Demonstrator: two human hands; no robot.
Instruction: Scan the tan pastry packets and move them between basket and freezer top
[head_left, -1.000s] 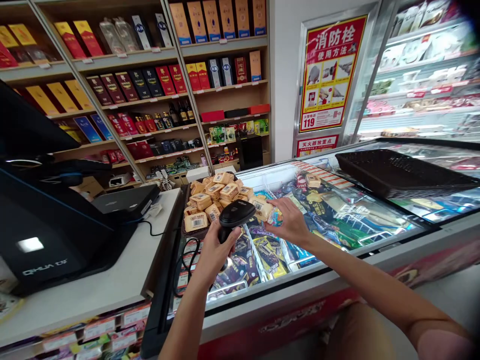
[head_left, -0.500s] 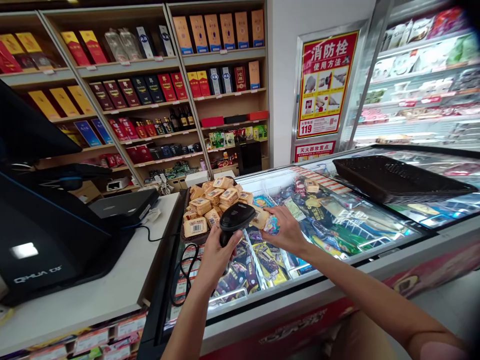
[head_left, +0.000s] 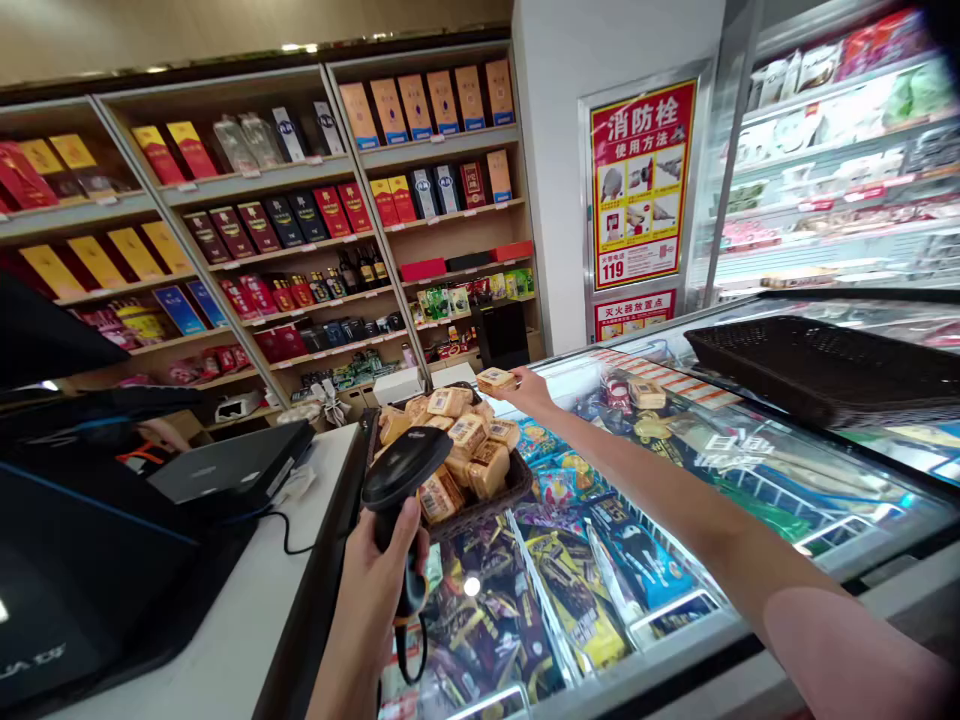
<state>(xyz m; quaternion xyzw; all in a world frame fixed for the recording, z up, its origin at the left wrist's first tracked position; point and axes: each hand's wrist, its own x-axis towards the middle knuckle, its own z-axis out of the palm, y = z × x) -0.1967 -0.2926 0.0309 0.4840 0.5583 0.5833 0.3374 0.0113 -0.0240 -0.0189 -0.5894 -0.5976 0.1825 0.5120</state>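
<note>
My left hand (head_left: 386,570) is wrapped round the handle of a black barcode scanner (head_left: 405,465), whose head covers part of a dark basket behind it. At the far right corner of that basket (head_left: 517,487), my right hand (head_left: 531,390) is stretched out and pinches a small tan packaged snack (head_left: 496,381) at its right end. Several similar tan packs (head_left: 466,434) are heaped in the basket, some with barcodes facing up. The basket rests on the glass top of a chest freezer. From the scanner's grip a black cable (head_left: 411,655) loops down.
Wrapped frozen goods (head_left: 562,580) lie under the freezer glass. A single tan pack (head_left: 646,393) and a flat dark woven basket (head_left: 832,365) sit farther right on the freezer. To the left stand a white counter (head_left: 300,560) and a black checkout machine (head_left: 90,560). Stocked shelves (head_left: 285,240) line the back.
My right hand has moved away from the scanner to the basket's far side with a tan pack. My left hand and the scanner have shifted left and lower, and the view has tilted up.
</note>
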